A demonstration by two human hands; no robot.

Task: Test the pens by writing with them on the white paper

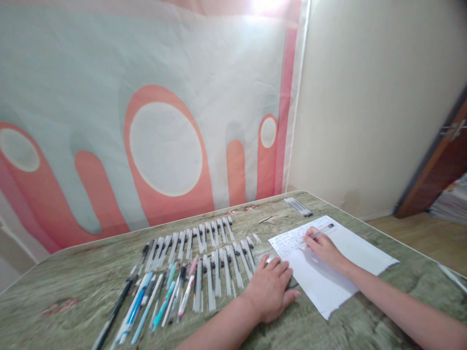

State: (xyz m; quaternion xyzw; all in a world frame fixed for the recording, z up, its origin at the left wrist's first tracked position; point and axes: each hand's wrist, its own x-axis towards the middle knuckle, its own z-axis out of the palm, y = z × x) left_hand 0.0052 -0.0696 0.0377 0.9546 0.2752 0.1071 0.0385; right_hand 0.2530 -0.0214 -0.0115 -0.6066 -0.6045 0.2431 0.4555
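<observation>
Head view: pen (326, 228) pinched in the right hand's (323, 248) fingertips, above paper (359, 250). Left hand (270, 289), fingers apart, at its edge.

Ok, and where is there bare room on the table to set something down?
A broad bare patch of the table lies left of the long black pen. Another lies between the back row of clear pens and the dark-ended sticks. It's crowded between the black pen and left hand; the right hand occupies part of the paper.
</observation>
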